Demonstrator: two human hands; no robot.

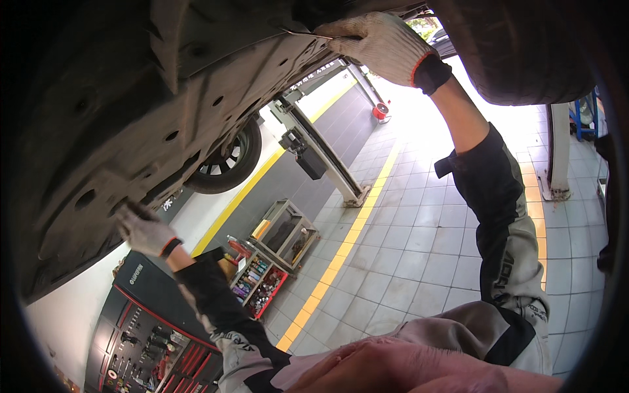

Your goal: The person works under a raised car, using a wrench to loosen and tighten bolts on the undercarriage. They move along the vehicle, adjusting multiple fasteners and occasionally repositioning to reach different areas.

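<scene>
Overhead spreads the dark underside panel (pixel 124 154) of a raised car, dotted with several round holes. My right hand (pixel 383 49), in a white knitted glove with a red-edged cuff, is up at the panel's far end beside a tire (pixel 517 52). Its fingers are closed around a thin metal rod-like tool (pixel 304 33) whose tip points left against the dark underbody; the exact kind cannot be made out. My left hand (pixel 145 230), gloved too, reaches up to the panel's lower left part. Its slightly blurred fingers are stretched out at the surface, with nothing seen in them.
Another wheel (pixel 229 160) hangs past the panel's edge. A lift post (pixel 321 147) stands behind it, and a second post (pixel 559 154) is at the right. Below are a metal cart (pixel 285 236), a rack of small bottles (pixel 252 281) and a tool board (pixel 141 340). A red fan-like object (pixel 380 112) sits farther off.
</scene>
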